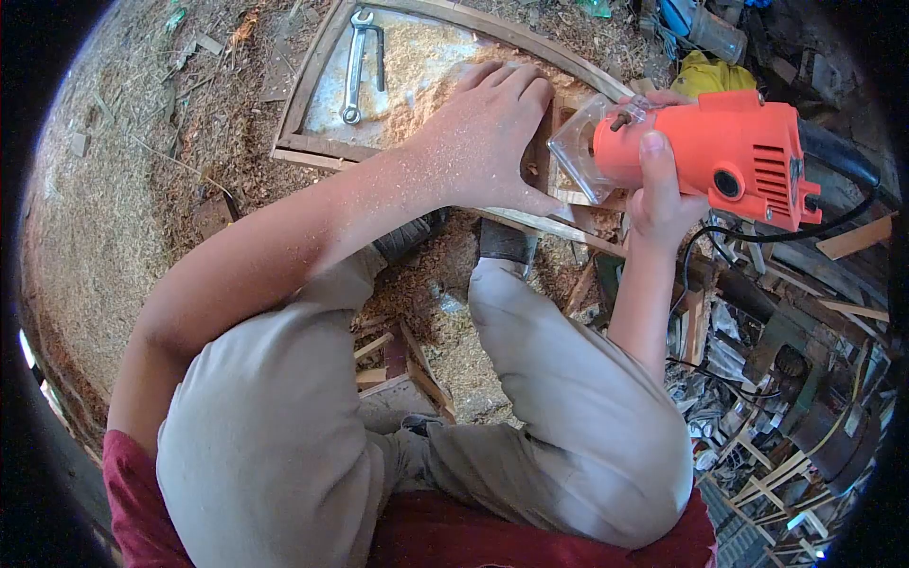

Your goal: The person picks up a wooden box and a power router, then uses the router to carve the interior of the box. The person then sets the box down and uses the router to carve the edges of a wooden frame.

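Note:
My right hand [660, 194] is wrapped around an orange trim router [705, 151], its thumb along the near side of the body. The router lies tilted on its side, and its clear plastic base [578, 156] faces left, against or very close to a piece of wood [538, 156]. My left hand [492, 128] spans that wood, thumb on the near side and fingers on the far side, steadying it on a wood-framed board [317, 147]. Sawdust coats the left hand and forearm. The router bit is not clearly visible.
On the board lie a combination wrench [355, 71], a dark thin tool [381, 59] and a heap of sawdust [417, 57]. A black cord [696, 251] trails from the router. Wood scraps and clutter [757, 379] fill the right side. My knees flank the board's near edge.

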